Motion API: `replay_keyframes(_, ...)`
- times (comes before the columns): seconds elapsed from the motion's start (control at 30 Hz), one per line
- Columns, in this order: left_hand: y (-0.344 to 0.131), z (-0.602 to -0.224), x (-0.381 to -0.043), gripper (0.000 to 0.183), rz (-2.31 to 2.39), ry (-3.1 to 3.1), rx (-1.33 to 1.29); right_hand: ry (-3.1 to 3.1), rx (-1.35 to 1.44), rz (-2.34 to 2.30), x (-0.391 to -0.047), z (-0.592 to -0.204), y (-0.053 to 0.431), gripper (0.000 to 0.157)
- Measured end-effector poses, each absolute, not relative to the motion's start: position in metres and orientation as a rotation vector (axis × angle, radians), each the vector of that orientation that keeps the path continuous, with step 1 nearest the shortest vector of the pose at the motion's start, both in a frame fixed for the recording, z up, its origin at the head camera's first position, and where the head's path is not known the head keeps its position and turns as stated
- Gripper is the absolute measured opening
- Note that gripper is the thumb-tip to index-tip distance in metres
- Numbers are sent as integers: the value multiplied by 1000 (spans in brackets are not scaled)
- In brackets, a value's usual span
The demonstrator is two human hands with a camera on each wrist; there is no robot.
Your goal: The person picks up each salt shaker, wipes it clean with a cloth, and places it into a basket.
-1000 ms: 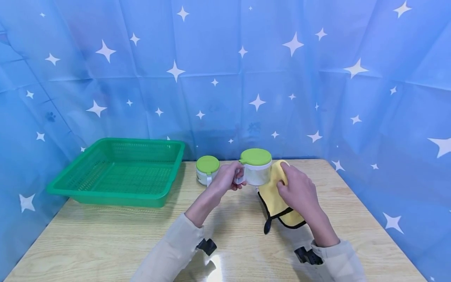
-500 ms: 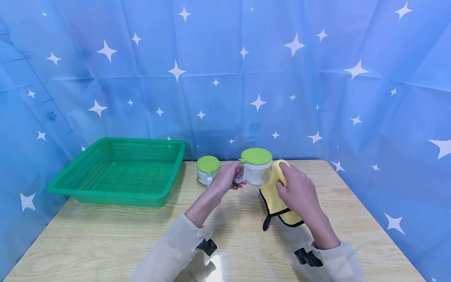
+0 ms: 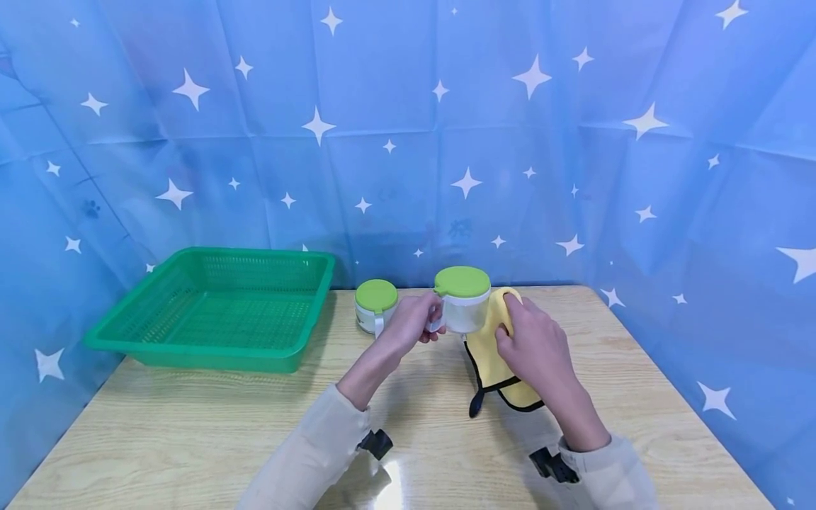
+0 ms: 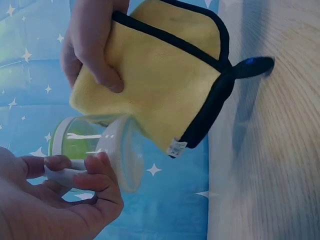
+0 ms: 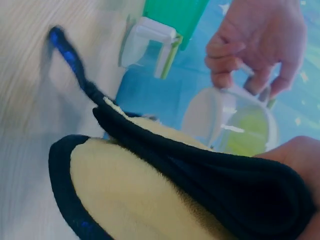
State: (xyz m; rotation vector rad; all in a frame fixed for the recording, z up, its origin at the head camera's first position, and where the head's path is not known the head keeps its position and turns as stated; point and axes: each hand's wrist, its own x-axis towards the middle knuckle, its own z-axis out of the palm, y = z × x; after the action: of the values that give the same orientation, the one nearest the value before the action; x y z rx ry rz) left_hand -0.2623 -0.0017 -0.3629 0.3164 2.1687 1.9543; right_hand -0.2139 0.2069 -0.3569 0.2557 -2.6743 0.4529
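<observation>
My left hand [image 3: 414, 319] grips the white handle of a clear seasoning jar [image 3: 465, 315] with a green lid, held up above the table. In the left wrist view, the fingers curl round that handle and the jar's clear wall [image 4: 107, 135] shows. A folded yellow cloth [image 3: 494, 354] with black edging and a black loop hangs from my right hand [image 3: 538, 343], which pinches it against the jar's right side. Seen from the right wrist, the cloth [image 5: 135, 195] covers much of the view and hides most of the right hand.
A second green-lidded jar [image 3: 376, 297] with a white handle stands on the wooden table [image 3: 210, 439], just behind my left hand. To the left sits a green plastic basket [image 3: 191, 347]. A blue curtain [image 3: 408, 142] with white stars hangs behind and along the sides.
The cloth and my right hand shift slightly left along the jar; the cloth's loop swings a little left. The left hand keeps its hold and the jar stays nearly in place.
</observation>
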Motion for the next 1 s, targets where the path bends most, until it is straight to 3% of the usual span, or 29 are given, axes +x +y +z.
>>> replay_keyframes(0.43, -4, -366, -266, 34, 1993, 2041, 290, -2688, 248, 489, -224, -363, 216, 15)
replay_keyframes(0.7, -3, -366, -265, 33, 2007, 2075, 284, -2675, 256, 484, -220, -357, 213, 33)
replay_keyframes(0.87, 2, -365, -260, 30, 1984, 2129, 330, -2586, 238, 498, -217, -357, 211, 21)
replay_keyframes(1.0, 2, -365, -260, 29, 2040, 2082, 263, -2541, 287, 451, -214, -358, 205, 19)
